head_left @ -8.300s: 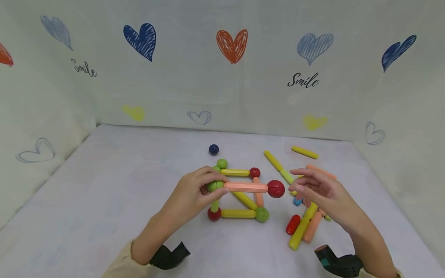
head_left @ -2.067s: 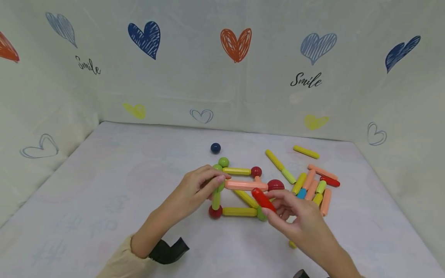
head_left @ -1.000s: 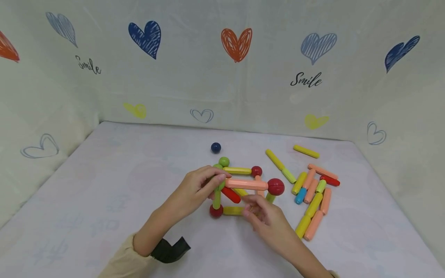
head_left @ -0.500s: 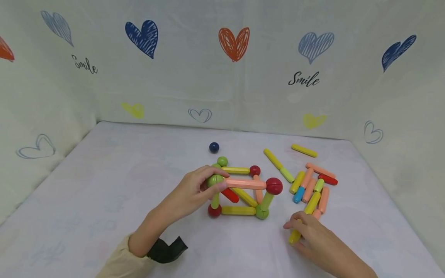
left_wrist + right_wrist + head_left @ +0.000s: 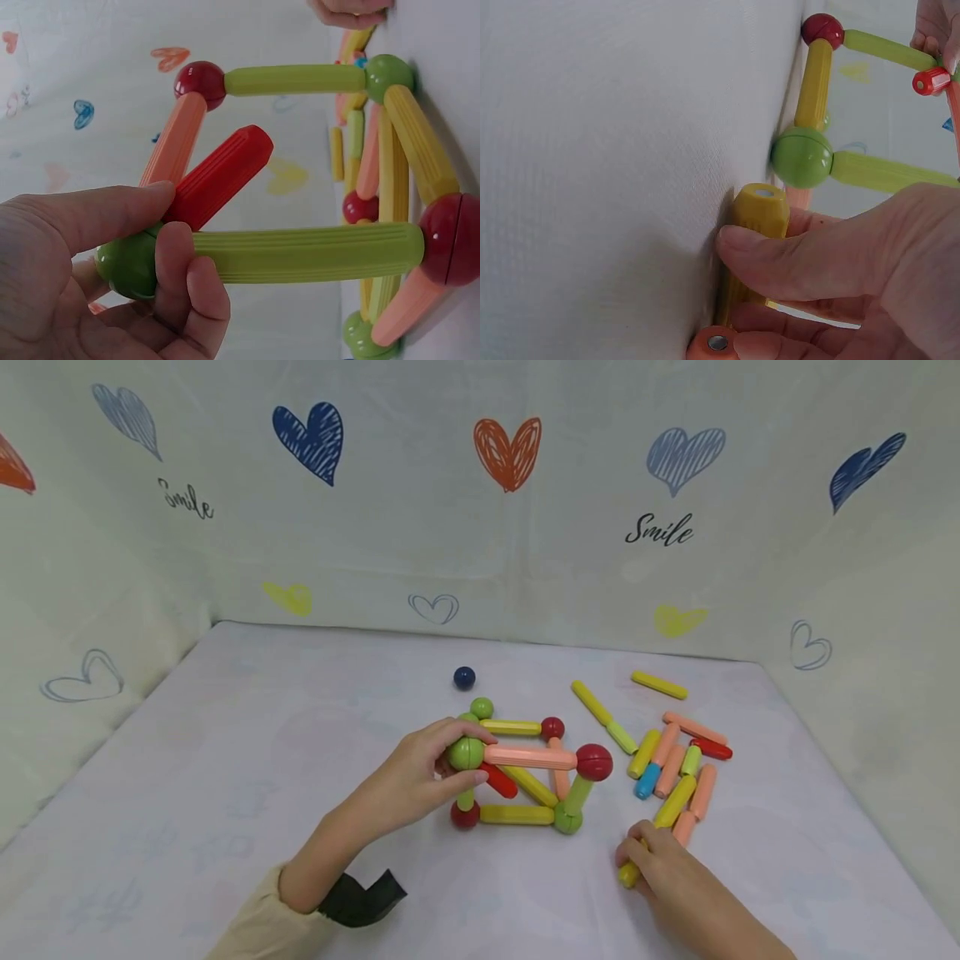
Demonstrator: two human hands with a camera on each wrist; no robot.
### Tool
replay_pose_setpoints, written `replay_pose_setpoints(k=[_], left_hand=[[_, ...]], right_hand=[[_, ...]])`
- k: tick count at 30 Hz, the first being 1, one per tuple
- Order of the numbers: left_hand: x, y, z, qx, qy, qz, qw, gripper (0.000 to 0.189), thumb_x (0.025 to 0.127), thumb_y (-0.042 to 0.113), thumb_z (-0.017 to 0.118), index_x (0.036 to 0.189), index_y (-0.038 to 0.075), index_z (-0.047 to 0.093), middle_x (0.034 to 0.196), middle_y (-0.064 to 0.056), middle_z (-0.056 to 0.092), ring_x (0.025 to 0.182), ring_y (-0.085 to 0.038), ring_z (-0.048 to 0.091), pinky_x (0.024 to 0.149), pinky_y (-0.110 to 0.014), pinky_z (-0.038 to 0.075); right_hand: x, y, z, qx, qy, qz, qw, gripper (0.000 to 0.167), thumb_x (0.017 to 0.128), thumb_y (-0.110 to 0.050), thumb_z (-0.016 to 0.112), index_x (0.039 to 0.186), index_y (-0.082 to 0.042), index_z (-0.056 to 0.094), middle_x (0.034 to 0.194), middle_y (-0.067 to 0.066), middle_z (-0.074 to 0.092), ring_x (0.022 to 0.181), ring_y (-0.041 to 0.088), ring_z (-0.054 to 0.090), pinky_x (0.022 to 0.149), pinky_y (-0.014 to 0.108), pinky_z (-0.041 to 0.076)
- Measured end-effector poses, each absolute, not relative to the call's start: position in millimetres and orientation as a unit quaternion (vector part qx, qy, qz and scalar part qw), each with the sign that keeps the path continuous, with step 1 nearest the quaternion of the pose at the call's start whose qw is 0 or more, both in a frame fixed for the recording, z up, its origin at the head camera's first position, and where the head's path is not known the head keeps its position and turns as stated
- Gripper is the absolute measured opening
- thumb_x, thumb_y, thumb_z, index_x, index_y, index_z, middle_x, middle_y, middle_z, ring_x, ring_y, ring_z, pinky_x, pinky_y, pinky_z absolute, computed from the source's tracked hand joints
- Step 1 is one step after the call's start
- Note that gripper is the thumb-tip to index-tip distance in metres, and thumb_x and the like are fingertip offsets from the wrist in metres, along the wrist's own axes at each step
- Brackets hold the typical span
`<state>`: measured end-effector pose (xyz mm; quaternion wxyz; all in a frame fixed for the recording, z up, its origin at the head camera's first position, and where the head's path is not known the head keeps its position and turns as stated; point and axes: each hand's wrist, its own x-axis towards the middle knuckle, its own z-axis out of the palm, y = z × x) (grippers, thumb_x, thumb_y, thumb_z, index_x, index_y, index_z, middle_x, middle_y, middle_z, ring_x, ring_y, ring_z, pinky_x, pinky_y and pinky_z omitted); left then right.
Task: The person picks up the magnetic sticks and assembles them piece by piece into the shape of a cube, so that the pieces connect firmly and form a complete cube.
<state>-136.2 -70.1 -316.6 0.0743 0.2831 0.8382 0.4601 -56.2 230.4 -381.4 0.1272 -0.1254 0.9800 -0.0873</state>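
Note:
My left hand [image 5: 420,768] grips a green ball [image 5: 467,754] at the upper near corner of a frame built of magnetic rods and balls. From that ball a salmon rod [image 5: 530,757] runs across to a red ball [image 5: 594,762], which stands on a green upright rod [image 5: 577,795]. A red rod [image 5: 225,176] sticks out from the held ball, its other end free. At the near right, my right hand [image 5: 671,872] pinches a yellow rod [image 5: 761,210] between thumb and fingers, low at the tabletop. Its far end meets another yellow rod [image 5: 676,802].
Right of the frame lies a loose group of salmon, yellow, green, blue and red rods, with a salmon rod [image 5: 702,792] among them. A dark blue ball [image 5: 464,677] sits behind the frame. Farther back lies a single yellow rod [image 5: 659,685].
A red rod was brought from the right by my right hand and now hangs from the green ball. That hand moved back right to a yellow rod. My left hand stayed at the ball.

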Motion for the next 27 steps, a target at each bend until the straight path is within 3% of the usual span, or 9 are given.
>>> replay_pose_setpoints(k=[8, 16, 27], left_hand=[[-135.9, -69.9, -316.7, 0.287, 0.836, 0.462, 0.067, 0.033, 0.084, 0.011, 0.068, 0.115, 0.013, 0.056, 0.096, -0.002, 0.054, 0.075, -0.015, 0.049, 0.063, -0.020, 0.046], [-135.9, -70.5, -316.4, 0.289, 0.836, 0.463, 0.063, 0.033, 0.084, 0.012, 0.068, 0.115, 0.013, 0.056, 0.094, -0.002, 0.054, 0.074, -0.015, 0.048, 0.062, -0.020, 0.045], [-136.0, -69.3, -316.1, 0.286, 0.835, 0.465, 0.069, 0.033, 0.084, 0.011, 0.067, 0.115, 0.012, 0.055, 0.096, -0.003, 0.054, 0.075, -0.015, 0.049, 0.063, -0.020, 0.046]], right_hand=[[-57.3, 231.5, -376.4, -0.138, 0.980, -0.123, 0.074, 0.029, 0.076, -0.006, 0.074, 0.093, -0.024, 0.058, 0.099, -0.006, 0.050, 0.082, 0.008, 0.051, 0.074, 0.024, 0.053], [-55.7, 234.5, -370.9, -0.173, 0.968, -0.182, 0.018, 0.034, 0.078, -0.004, 0.071, 0.103, -0.021, 0.055, 0.102, -0.013, 0.052, 0.088, 0.004, 0.051, 0.075, 0.020, 0.052], [-59.7, 234.2, -368.1, -0.148, 0.922, -0.356, 0.032, 0.024, 0.091, -0.010, 0.057, 0.110, -0.006, 0.045, 0.072, -0.006, 0.051, 0.058, 0.001, 0.047, 0.053, 0.017, 0.043]])
